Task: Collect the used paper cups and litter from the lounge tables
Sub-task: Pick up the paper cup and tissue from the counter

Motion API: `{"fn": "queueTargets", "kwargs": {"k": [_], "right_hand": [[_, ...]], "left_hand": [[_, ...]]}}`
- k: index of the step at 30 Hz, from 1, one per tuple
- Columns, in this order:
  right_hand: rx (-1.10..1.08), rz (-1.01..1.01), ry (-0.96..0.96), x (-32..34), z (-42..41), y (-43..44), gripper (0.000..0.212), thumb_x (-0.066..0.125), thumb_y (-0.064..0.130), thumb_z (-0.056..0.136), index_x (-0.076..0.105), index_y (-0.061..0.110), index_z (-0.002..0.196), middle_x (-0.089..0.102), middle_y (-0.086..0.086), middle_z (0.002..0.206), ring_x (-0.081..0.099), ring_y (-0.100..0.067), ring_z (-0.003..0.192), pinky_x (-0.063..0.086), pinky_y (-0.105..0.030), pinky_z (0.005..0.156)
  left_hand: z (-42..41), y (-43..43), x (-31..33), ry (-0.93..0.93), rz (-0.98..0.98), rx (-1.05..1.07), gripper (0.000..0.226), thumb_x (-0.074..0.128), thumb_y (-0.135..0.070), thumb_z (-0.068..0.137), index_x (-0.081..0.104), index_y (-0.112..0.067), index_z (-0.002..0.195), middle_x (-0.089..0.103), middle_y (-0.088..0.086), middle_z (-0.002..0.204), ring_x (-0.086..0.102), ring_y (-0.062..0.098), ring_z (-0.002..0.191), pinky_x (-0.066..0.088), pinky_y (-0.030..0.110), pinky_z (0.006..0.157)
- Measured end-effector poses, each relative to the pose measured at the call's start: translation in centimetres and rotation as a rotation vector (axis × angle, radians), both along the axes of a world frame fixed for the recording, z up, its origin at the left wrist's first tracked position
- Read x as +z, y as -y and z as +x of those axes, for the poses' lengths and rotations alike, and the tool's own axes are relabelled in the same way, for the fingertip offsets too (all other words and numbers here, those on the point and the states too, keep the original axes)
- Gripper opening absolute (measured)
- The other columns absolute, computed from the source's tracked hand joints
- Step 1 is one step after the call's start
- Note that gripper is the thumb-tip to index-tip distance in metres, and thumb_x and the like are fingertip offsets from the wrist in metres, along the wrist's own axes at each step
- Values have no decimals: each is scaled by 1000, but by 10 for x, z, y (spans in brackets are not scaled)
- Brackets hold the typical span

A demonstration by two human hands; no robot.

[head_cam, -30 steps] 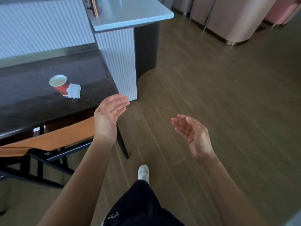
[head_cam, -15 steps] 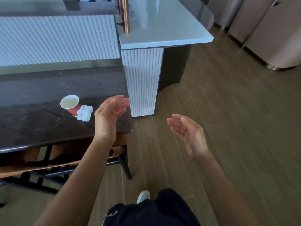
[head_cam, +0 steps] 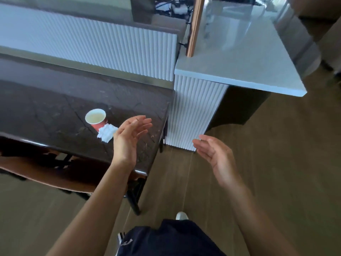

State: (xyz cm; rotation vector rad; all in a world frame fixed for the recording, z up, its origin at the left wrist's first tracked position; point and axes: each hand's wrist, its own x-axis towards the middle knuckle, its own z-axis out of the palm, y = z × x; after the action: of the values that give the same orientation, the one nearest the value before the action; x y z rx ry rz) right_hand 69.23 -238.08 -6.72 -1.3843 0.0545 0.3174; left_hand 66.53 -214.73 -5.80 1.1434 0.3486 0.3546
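Observation:
A red paper cup [head_cam: 96,119] with a pale inside stands upright on the dark marble table [head_cam: 46,111]. A crumpled white napkin [head_cam: 107,133] lies against its near right side. My left hand [head_cam: 129,137] hovers over the table's right end, just right of the napkin, fingers straight and holding nothing. My right hand [head_cam: 214,152] is held out over the floor in front of the white fluted panel, palm turned inward, also with nothing in it.
A pale counter [head_cam: 239,67] with a copper post [head_cam: 193,28] juts out to the right of the table. A white fluted wall [head_cam: 92,43] runs behind the table. An orange-seated chair [head_cam: 55,174] is tucked under the near edge. Wooden floor [head_cam: 276,163] lies to the right.
I have stepped closer to the table, so the cup and napkin now sit nearer my left hand. Both hands stay open and have kept much the same pose.

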Motion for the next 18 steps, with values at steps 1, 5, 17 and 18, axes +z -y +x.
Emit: {"fn": "queueTargets", "kwargs": {"k": [1, 5, 17, 18], "right_hand": [[38, -13, 4, 2, 12, 1, 29, 44, 19, 97, 64, 4, 112, 72, -13, 106, 67, -24, 104, 47, -42, 99], [196, -24, 3, 8, 53, -3, 29, 52, 23, 94, 66, 4, 109, 72, -12, 104, 67, -24, 103, 48, -39, 97], [532, -36, 1, 4, 110, -90, 26, 47, 16, 97, 66, 9, 113, 73, -7, 106, 67, -19, 105, 49, -37, 96], [542, -27, -10, 3, 111, -100, 25, 47, 15, 97, 66, 9, 112, 73, -7, 105, 67, -20, 104, 49, -37, 96]], "left_hand": [[3, 2, 0, 1, -8, 45, 21, 53, -20, 84, 67, -11, 97, 74, 7, 94, 66, 27, 98, 47, 37, 92], [6, 8, -2, 16, -39, 230, 19, 48, -10, 91, 66, -9, 96, 74, 7, 91, 67, 25, 92, 49, 31, 84], [-3, -38, -9, -12, 5, 623, 18, 53, -7, 83, 69, -11, 90, 73, 7, 96, 67, 22, 92, 50, 31, 83], [-3, -44, -9, -16, 9, 640, 18, 53, -7, 82, 69, -11, 90, 73, 7, 95, 67, 22, 93, 50, 31, 83]]}}
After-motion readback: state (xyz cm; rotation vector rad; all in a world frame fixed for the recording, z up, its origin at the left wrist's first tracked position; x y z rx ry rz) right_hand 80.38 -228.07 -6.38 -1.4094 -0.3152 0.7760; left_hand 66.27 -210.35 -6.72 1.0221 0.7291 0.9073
